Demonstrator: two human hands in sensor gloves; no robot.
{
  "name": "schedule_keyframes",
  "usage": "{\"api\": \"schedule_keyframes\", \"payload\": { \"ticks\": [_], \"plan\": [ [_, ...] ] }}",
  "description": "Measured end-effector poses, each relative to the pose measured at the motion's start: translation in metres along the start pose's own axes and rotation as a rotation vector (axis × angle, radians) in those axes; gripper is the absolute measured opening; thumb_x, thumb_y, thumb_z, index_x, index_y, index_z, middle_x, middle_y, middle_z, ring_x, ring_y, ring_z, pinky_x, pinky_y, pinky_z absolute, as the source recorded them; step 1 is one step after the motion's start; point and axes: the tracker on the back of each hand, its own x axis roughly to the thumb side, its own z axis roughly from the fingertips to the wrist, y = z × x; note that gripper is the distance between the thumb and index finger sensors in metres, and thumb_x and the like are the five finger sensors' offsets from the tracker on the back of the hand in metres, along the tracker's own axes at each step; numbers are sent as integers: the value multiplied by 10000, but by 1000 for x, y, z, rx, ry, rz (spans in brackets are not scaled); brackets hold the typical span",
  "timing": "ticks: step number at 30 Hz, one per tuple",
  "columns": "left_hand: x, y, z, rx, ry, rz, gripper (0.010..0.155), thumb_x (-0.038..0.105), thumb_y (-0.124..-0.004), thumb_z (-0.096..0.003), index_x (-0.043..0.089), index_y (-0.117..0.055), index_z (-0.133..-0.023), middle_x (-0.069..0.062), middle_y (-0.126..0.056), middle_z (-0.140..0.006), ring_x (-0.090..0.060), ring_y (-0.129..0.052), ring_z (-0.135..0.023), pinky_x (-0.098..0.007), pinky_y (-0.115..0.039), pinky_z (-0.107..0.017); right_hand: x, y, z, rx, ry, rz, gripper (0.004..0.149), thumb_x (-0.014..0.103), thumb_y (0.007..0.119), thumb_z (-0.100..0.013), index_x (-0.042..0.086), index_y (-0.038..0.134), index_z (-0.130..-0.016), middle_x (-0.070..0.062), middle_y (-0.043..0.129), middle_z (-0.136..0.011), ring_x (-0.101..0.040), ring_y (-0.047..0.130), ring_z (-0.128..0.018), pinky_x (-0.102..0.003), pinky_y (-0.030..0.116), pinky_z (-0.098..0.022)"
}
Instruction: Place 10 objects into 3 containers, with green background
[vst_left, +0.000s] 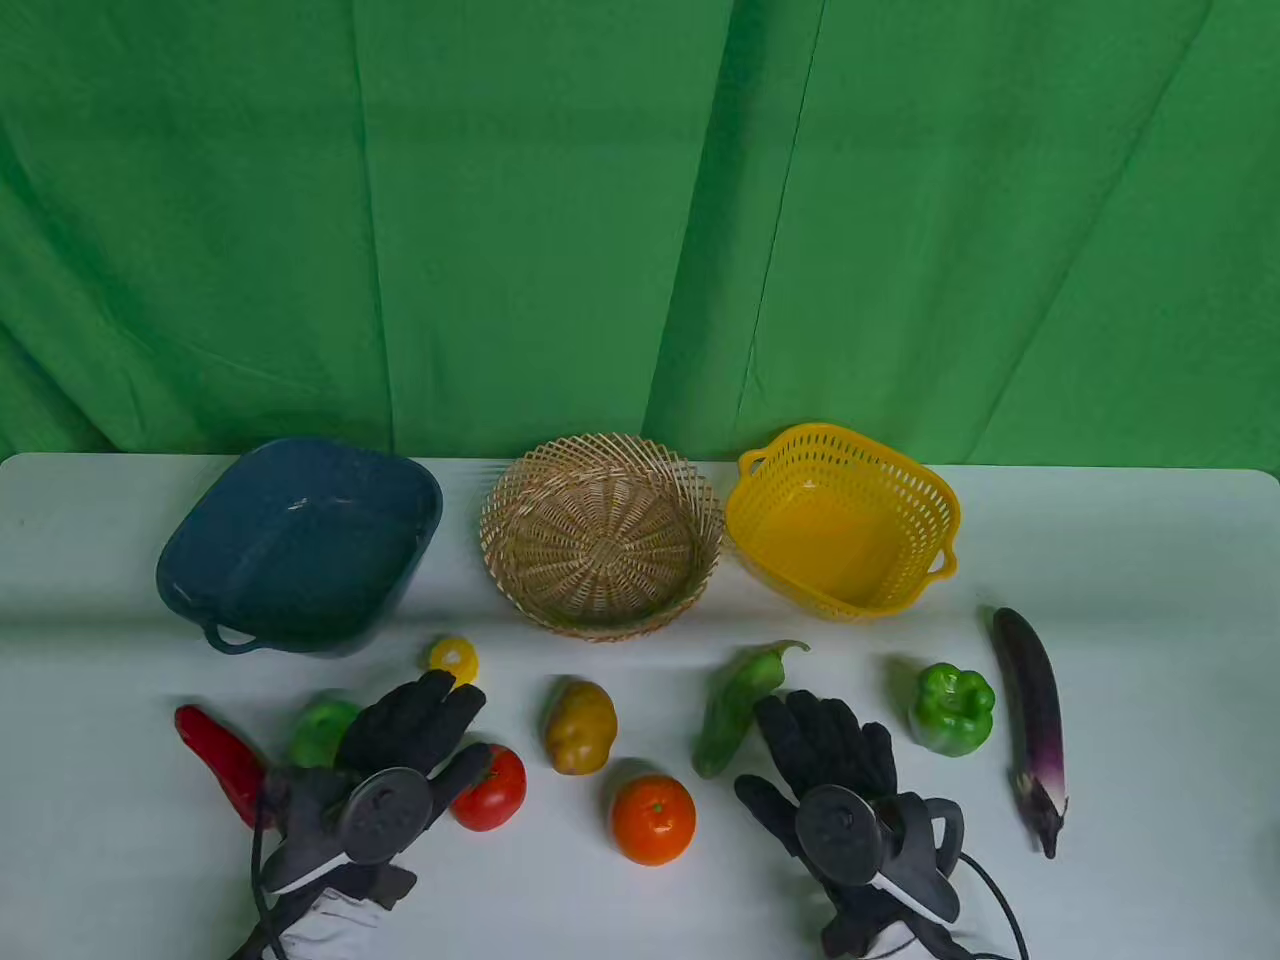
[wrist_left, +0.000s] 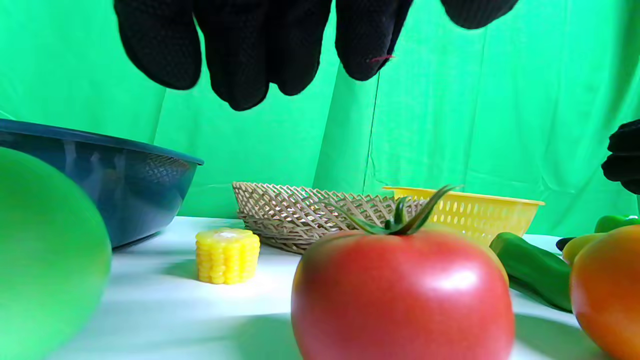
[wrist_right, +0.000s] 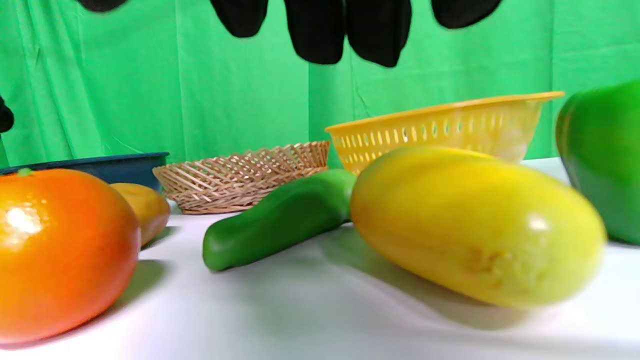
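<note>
1. Table view: the left hand (vst_left: 400, 770) is hovering low over the white worktop (vst_left: 120, 880), its fingers (vst_left: 425, 715) lying loosely spread and holding nothing. The tomato (vst_left: 492, 790) is sitting just beside the thumb, the green fruit (vst_left: 318, 728) is peeking out on the other side of the fingers, and the corn piece (vst_left: 453, 660) is lying just past the fingertips. The red chilli (vst_left: 222, 762) is resting further out to that hand's outer side. The right hand (vst_left: 840, 790) is likewise spreading its fingers (vst_left: 830, 730) with nothing in them; the long green pepper (vst_left: 735, 705) is lying beside them, the bell pepper (vst_left: 952, 708) and the eggplant (vst_left: 1030, 715) on the other side. Between the two hands the potato (vst_left: 580, 727) and the orange (vst_left: 653, 820) are sitting. Well beyond all fingertips the blue tub (vst_left: 300, 545), the wicker basket (vst_left: 600, 545) and the yellow basket (vst_left: 845, 530) are standing in a row.

2. Left wrist view: the fingers (wrist_left: 240, 55) are hanging free above the tomato (wrist_left: 402, 295), touching nothing; the corn piece (wrist_left: 227, 256) is standing ahead of them.

3. Right wrist view: the fingers (wrist_right: 345, 30) are dangling with nothing in their grasp, and a yellow-green fruit (wrist_right: 475, 225) is lying below them beside the long green pepper (wrist_right: 280, 220).
</note>
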Motion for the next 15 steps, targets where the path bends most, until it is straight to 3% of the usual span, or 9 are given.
{"api": "schedule_keyframes", "payload": {
  "ticks": [15],
  "plan": [
    [0, 1, 0, 3, 2, -2, 639, 634, -521, -584, 334, -593, -1144, -114, -692, -1170, -361, -797, -1031, -584, -693, -686, 1, -3, 0, 2, -2, -5, 729, 655, 528, -556, 291, 390, -1172, -154, 497, -1235, -475, 514, -1095, -711, 394, -778]
  ]
}}
